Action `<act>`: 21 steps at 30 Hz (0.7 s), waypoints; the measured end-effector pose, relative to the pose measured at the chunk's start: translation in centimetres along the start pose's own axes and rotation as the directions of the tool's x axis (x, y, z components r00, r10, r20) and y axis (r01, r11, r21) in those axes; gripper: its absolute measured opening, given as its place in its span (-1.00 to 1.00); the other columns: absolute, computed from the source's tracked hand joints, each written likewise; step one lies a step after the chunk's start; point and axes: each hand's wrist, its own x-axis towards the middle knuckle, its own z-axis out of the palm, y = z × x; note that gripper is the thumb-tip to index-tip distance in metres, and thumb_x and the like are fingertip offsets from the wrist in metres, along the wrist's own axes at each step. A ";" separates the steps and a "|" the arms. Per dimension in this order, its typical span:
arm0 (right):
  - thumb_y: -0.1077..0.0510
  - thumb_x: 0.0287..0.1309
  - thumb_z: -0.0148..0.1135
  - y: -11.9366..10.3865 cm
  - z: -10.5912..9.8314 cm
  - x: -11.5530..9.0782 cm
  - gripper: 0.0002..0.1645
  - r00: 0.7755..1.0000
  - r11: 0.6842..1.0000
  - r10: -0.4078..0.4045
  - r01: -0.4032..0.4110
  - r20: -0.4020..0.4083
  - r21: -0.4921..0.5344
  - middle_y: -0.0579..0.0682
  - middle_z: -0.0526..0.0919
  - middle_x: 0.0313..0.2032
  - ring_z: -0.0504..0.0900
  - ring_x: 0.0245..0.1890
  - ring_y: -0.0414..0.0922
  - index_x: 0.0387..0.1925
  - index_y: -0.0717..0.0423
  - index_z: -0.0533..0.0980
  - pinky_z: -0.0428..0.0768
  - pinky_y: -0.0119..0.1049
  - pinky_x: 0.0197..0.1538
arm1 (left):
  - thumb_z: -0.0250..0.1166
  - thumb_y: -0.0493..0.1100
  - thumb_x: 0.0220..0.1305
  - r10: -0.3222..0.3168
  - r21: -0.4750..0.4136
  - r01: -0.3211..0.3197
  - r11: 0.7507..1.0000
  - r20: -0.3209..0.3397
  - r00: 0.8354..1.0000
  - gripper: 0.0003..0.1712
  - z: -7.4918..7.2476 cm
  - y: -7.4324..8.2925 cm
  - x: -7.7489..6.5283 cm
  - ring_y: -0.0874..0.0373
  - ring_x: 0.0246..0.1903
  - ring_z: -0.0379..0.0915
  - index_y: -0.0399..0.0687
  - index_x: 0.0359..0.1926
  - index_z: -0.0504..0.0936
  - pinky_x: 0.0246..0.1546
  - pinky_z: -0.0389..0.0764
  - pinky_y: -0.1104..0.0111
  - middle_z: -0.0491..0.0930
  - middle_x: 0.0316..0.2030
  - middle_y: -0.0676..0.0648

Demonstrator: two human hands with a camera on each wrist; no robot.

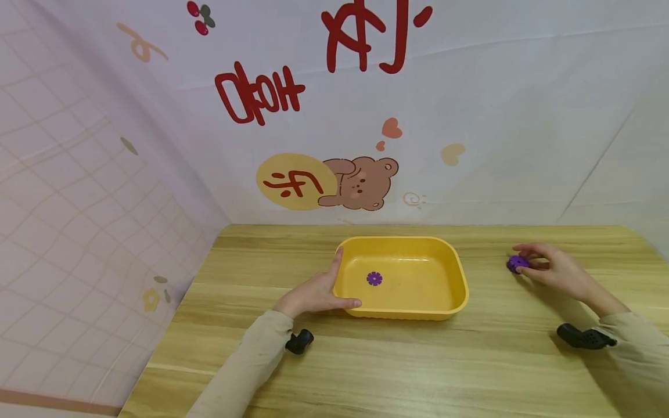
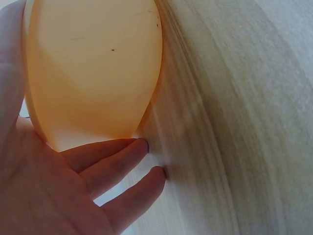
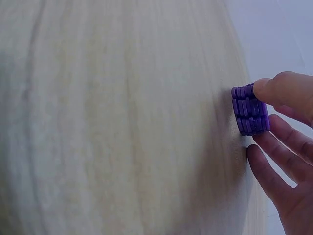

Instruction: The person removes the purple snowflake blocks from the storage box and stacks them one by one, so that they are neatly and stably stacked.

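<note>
A shallow yellow plastic tray (image 1: pixel 402 313) stands on the wooden table, with one purple snowflake-shaped disc (image 1: pixel 374 278) lying flat on its bottom. My left hand (image 1: pixel 317 292) grips the tray's left end, the thumb over the near rim and the fingers round the outer wall. In the left wrist view the tray's wall (image 2: pixel 98 63) looks pale orange, and some fingertips rest near the table. To the right of the tray, my right hand (image 1: pixel 559 271) pinches a short stack of purple snowflake discs (image 3: pixel 249 110) between thumb and fingers. The stack is at the tabletop; whether it touches is hard to tell.
Behind the table (image 1: pixel 502 360) hangs a white cloth backdrop (image 1: pixel 522 116) printed with a bear and red lettering; a grid-patterned cloth (image 1: pixel 63 203) is on the left. Black wrist devices (image 1: pixel 585 337) sit under both forearms.
</note>
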 end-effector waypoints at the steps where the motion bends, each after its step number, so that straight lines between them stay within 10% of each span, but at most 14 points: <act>1: 0.51 0.01 0.33 0.0 0.0 0.0 -0.49 1.000 1.000 -0.001 0.001 0.000 0.006 0.14 0.58 -0.19 0.48 -0.20 -0.46 0.05 0.49 0.43 0.48 -0.64 -0.20 | 0.38 0.31 0.06 -0.001 0.001 0.001 1.000 0.000 1.000 0.44 0.0 0.0 0.0 0.14 -0.38 0.41 0.04 0.49 -0.56 -0.12 0.46 0.26 0.47 -0.38 -0.06; 12: 0.54 0.05 0.26 -0.5 -0.9 0.7 -0.46 0.999 0.998 -0.033 0.033 0.000 0.049 -0.40 0.47 -0.05 0.46 -0.10 -0.46 0.11 0.49 0.38 0.43 -0.67 -0.11 | 0.38 0.33 0.05 -0.009 -0.001 0.009 1.000 0.001 1.000 0.44 0.0 0.1 0.0 0.12 -0.33 0.41 0.05 0.49 -0.54 -0.03 0.46 0.21 0.48 -0.32 -0.07; 21: 0.47 0.08 0.30 -3.4 -1.0 3.1 -0.47 0.997 0.998 -0.063 0.064 0.036 -0.008 -0.28 0.49 -0.04 0.50 -0.11 -0.37 0.13 0.29 0.46 0.44 -0.63 -0.11 | 0.38 0.33 0.05 -0.012 -0.024 0.012 1.000 0.003 1.000 0.44 0.0 0.1 0.0 0.11 -0.33 0.41 0.06 0.49 -0.54 0.00 0.45 0.19 0.47 -0.34 -0.06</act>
